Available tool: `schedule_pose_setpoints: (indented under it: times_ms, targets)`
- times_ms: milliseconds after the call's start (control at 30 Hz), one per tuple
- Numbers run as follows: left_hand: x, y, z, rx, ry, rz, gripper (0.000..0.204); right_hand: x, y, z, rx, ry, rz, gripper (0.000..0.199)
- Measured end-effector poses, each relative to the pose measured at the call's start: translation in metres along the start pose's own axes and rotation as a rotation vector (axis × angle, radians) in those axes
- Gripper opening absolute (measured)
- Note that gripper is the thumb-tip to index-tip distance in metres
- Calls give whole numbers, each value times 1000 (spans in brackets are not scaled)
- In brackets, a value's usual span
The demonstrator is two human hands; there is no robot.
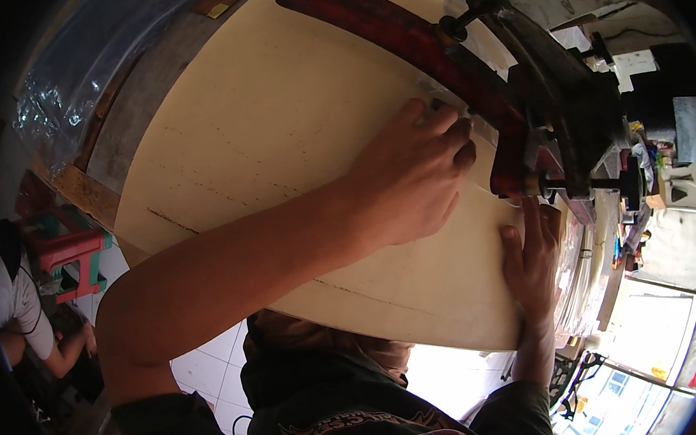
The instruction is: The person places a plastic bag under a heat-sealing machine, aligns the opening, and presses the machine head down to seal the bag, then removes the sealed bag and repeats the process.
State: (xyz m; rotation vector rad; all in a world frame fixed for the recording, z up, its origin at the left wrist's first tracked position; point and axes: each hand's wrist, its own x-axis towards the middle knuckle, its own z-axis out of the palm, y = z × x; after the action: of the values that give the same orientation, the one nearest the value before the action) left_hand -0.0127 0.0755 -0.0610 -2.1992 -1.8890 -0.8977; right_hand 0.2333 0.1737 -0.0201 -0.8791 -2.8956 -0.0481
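A large tan board [277, 102] with a rounded edge lies in front of me, dotted with dark pencil-like marks. Across its far right side runs a dark red curved bar [401, 35]. My left hand [417, 173] is closed above the board, close to the bar, fingers curled. Something small and dark shows at its fingertips, too hidden to name. My right hand [532, 262] rests at the board's right edge, fingers stretched out and thumb apart, just below the bar's near end.
Black screw clamps [585, 181] and a dark metal frame [564, 100] stand at the right, beside the bar. Clear plastic sheeting [47, 116] hangs at the far left. Below it are a red and green stool [67, 251] and another person [31, 309]. Bright windows [650, 334] are at lower right.
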Motion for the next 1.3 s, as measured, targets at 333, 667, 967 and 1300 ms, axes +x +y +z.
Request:
schedule_pose_setpoints:
  times_ms: [333,667,967,1300]
  targets:
    - [2,-2,-3,9,-4,6,35,1,3,0,-27,-13,-2,56]
    - [0,0,-4,14,37,61,36,-3,-2,-2,51,49,1,54]
    - [3,14,-47,-116,-128,-71,35,-28,-4,-40,77,59,-55,56]
    - [-83,47,-99,-233,84,-233,21,-135,10,-45,450,324,297,19]
